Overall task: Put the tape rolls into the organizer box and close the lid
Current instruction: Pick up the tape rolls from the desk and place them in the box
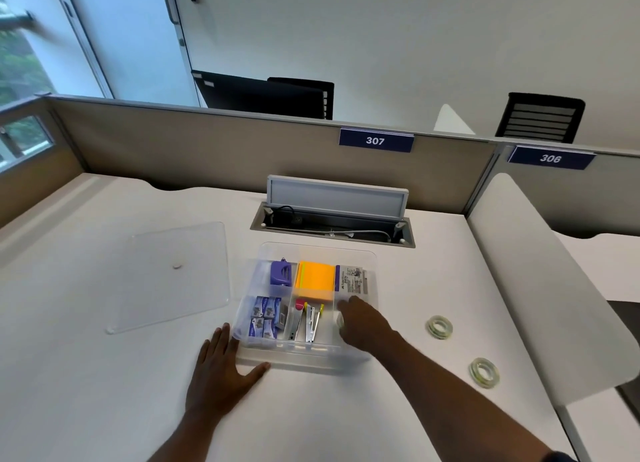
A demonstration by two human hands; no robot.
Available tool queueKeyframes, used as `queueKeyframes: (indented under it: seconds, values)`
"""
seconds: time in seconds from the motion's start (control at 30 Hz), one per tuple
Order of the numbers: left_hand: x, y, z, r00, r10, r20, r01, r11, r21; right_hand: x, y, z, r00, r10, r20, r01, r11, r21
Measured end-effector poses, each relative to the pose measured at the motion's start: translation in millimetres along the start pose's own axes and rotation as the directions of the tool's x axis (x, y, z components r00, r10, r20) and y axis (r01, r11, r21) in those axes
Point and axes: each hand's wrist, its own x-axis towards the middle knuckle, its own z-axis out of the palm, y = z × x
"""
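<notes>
A clear plastic organizer box [313, 356] stands open on the white desk, holding staple boxes, staplers, orange sticky notes and a purple punch. My right hand [363, 321] reaches into its right compartment, fingers curled over a clear tape roll [340, 320] that is mostly hidden by the hand. My left hand [221, 368] lies flat on the desk, touching the box's front left corner. Two more tape rolls lie on the desk to the right: one [440, 326] nearer the box, another [484, 372] closer to me. The clear lid [173, 274] lies flat to the left of the box.
Behind the box, an open cable hatch [332, 219] is set in the desk with its flap up. A beige partition [207, 142] closes the back, and a white curved divider [540, 281] borders the right side.
</notes>
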Motion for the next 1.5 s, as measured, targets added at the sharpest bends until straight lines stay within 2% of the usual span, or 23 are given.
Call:
queueKeyframes:
  seconds: [0.1,0.2,0.3,0.37,0.5,0.6,0.67,0.73,0.83,0.93,1.1,1.27,1.37,1.5]
  values:
    - [-1.1,0.8,-0.5,1.0,0.007,-0.009,-0.007,1.0,-0.003,4.6,2.8,-1.4,1.0,0.006,-0.013,-0.005,0.998,0.064]
    - [-2.0,1.6,-1.4,1.0,0.013,-0.018,-0.013,1.0,0.005,10.1,5.7,-12.1,0.975,0.031,-0.221,0.003,0.988,0.153]
    - [-2.1,3.2,-3.5,1.0,0.013,-0.028,-0.012,1.0,0.007,13.2,16.8,-24.5,0.861,0.153,-0.485,-0.074,0.981,0.179]
    - [-1.9,4.6,-4.2,0.999,0.015,-0.034,-0.015,1.0,0.004,11.0,31.3,-29.1,0.773,0.332,-0.541,-0.223,0.94,0.259]
    - [-1.5,4.9,-3.3,0.999,0.018,-0.027,-0.018,1.0,0.001,-3.4,65.5,-15.5,0.688,0.57,-0.449,-0.521,0.819,0.242]
    - [-1.1,3.9,-3.1,0.999,0.018,-0.027,-0.018,1.0,0.003,-11.8,90.0,-4.5,0.617,0.776,-0.126,-0.746,0.629,0.219]
    - [-1.2,3.9,-3.3,0.999,0.015,-0.029,-0.015,1.0,0.0,-13.3,99.8,0.9,0.607,0.794,0.046,-0.785,0.589,0.19]
    - [-1.5,3.9,-3.2,1.0,0.014,-0.026,-0.014,1.0,0.002,-14.4,102.7,7.2,0.622,0.778,0.088,-0.782,0.613,0.109]
    - [-1.0,3.3,-2.9,1.0,0.012,-0.024,-0.012,1.0,0.005,-15.8,106.1,15.5,0.734,0.678,-0.031,-0.679,0.734,-0.015]
    - [-1.3,2.7,-2.0,1.0,0.01,-0.021,-0.01,1.0,0.008,-12.6,100.2,10.7,0.801,0.592,-0.091,-0.59,0.806,0.049]
    - [-1.3,2.5,-1.1,1.0,0.013,-0.026,-0.012,1.0,0.013,9.3,70.5,-16.4,0.871,0.447,-0.206,-0.409,0.89,0.2]
    - [-0.4,2.1,0.5,0.999,0.017,-0.03,-0.017,1.0,0.013,23.8,48.5,-39.2,0.892,0.289,-0.347,-0.24,0.955,0.177]
    - [0.3,1.2,0.5,0.999,0.02,-0.026,-0.02,1.0,0.013,29.1,35.5,-45.7,0.939,0.205,-0.277,-0.157,0.97,0.185]
    - [0.8,0.6,-0.2,1.0,0.01,-0.022,-0.01,1.0,0.011,28.2,21.6,-37.5,0.998,0.067,-0.018,-0.065,0.991,0.114]
